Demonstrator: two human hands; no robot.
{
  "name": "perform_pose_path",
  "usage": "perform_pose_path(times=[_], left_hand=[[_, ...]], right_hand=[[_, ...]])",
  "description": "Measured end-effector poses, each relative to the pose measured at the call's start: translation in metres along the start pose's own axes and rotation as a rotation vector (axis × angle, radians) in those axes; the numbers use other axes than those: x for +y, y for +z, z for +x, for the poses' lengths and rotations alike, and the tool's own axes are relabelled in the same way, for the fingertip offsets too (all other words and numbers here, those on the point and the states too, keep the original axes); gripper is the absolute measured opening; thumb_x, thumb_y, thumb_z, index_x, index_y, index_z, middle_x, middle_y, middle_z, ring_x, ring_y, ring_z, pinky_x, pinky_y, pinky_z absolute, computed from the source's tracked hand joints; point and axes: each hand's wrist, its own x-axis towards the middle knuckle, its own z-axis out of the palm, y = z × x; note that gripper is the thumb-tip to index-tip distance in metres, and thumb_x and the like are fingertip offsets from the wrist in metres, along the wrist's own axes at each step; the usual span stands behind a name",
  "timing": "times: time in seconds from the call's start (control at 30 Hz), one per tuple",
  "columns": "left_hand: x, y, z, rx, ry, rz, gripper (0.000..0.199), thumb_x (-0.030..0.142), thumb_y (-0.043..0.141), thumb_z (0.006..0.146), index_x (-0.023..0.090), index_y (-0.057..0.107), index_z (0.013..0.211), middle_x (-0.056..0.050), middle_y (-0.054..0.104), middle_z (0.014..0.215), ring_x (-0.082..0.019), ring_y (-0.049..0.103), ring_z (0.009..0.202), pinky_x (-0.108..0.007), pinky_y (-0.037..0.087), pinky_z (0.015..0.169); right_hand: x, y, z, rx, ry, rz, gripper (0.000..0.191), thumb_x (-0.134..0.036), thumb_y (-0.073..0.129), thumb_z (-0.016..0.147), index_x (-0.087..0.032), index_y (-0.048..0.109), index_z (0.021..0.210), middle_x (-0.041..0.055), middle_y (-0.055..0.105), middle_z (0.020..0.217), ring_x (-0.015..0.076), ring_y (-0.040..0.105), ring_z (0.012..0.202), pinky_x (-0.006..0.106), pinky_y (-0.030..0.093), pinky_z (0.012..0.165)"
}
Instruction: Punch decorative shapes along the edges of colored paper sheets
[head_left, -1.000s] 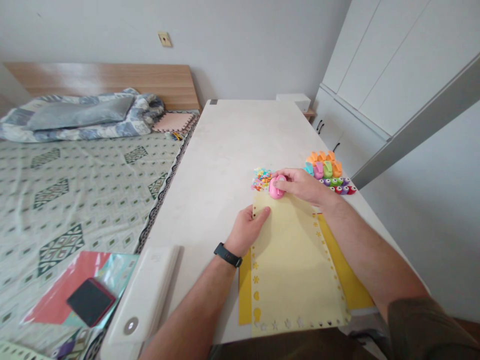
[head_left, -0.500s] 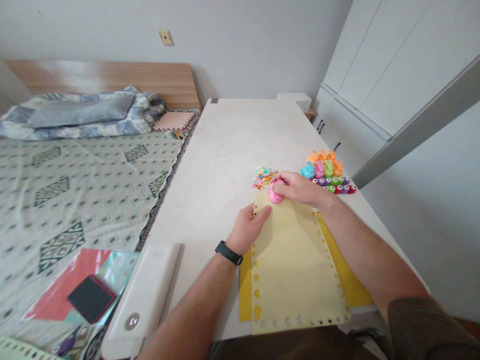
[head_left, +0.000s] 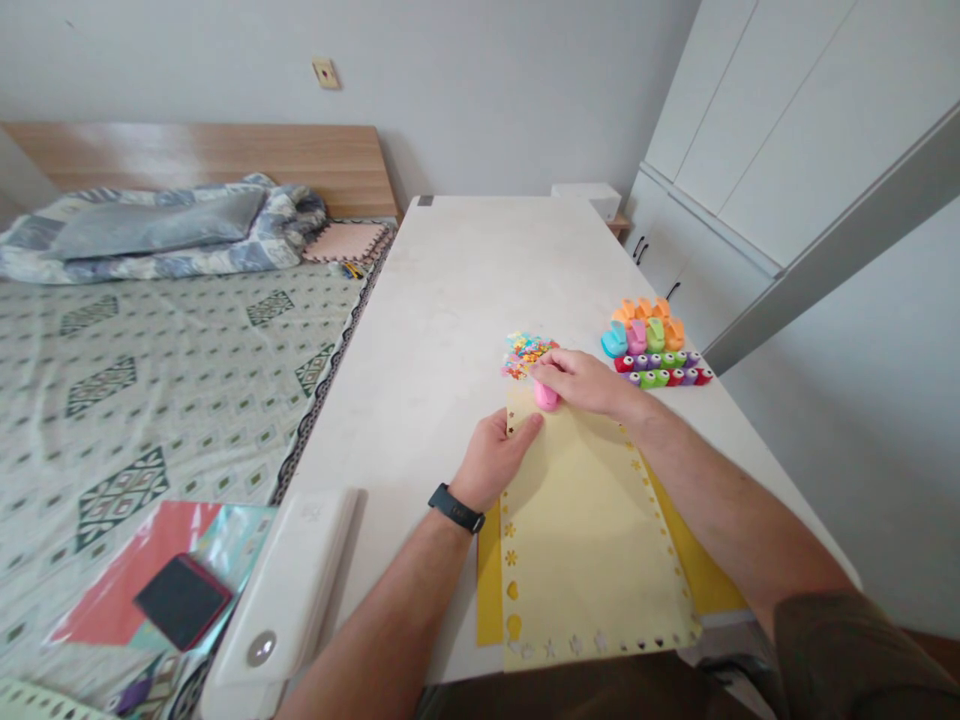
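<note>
A pale yellow sheet of paper (head_left: 589, 530) lies in front of me, with small shapes punched along its left, right and near edges. My left hand (head_left: 501, 450) grips its left edge, thumb on top and fingers underneath. At the sheet's far edge my right hand (head_left: 577, 380) is closed on a pink craft punch (head_left: 546, 398), its fingers covering the punch's top. Just beyond the punch is a pile of colourful paper cutouts (head_left: 525, 350). Darker yellow paper (head_left: 490, 585) shows beneath the sheet on both sides.
Rows of colourful craft punches (head_left: 652, 345) stand at the table's right edge. A white laminator-like machine (head_left: 289, 590) sits on the left. Beyond it, a dark phone-like object (head_left: 184, 600) and packaged coloured paper (head_left: 135, 580) rest on the bed (head_left: 187, 400).
My right hand has shifted slightly down over the pink punch, now covering more of its top. My left hand has stayed on the sheet's edge.
</note>
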Motion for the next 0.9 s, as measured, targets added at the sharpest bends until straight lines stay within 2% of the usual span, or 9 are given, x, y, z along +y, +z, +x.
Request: perform_pose_path(times=[0.2, 0.47, 0.67, 0.9], left_hand=[[-0.001, -0.001, 0.0, -0.002, -0.005, 0.004, 0.049, 0.053, 0.072, 0.085, 0.017, 0.07, 0.118, -0.01, 0.078, 0.104, -0.024, 0.075, 0.081, -0.029, 0.058, 0.065], [-0.005, -0.003, 0.002, -0.016, 0.025, 0.004, 0.05, 0.053, 0.07, 0.087, 0.015, 0.068, 0.12, -0.012, 0.078, 0.106, -0.024, 0.075, 0.083, -0.031, 0.059, 0.067], [-0.005, -0.002, 0.001, -0.016, 0.029, 0.01, 0.049, 0.053, 0.069, 0.088, 0.017, 0.068, 0.12, -0.011, 0.078, 0.106, -0.023, 0.075, 0.081, -0.03, 0.058, 0.066], [-0.005, -0.002, 0.001, -0.005, 0.033, 0.044, 0.048, 0.053, 0.067, 0.089, 0.017, 0.068, 0.12, -0.01, 0.078, 0.106, -0.023, 0.075, 0.082, -0.03, 0.059, 0.067]], right_hand=[[0.007, 0.002, 0.005, 0.032, -0.013, 0.005, 0.036, -0.044, 0.048, 0.096, -0.021, 0.071, 0.082, 0.0021, 0.071, 0.075, 0.02, 0.065, 0.08, 0.03, 0.044, 0.075], [0.005, 0.002, 0.005, 0.107, 0.021, -0.024, 0.038, -0.041, 0.043, 0.094, -0.02, 0.074, 0.089, 0.0015, 0.072, 0.077, 0.0191, 0.065, 0.079, 0.028, 0.04, 0.069], [-0.002, 0.003, 0.002, 0.12, 0.023, -0.037, 0.042, -0.047, 0.045, 0.094, -0.02, 0.066, 0.069, 0.0015, 0.067, 0.066, 0.0182, 0.061, 0.072, 0.028, 0.039, 0.065], [-0.004, 0.006, 0.001, 0.156, 0.047, -0.029, 0.045, -0.057, 0.047, 0.094, -0.02, 0.068, 0.076, 0.0016, 0.069, 0.069, 0.0171, 0.06, 0.064, 0.03, 0.037, 0.061]])
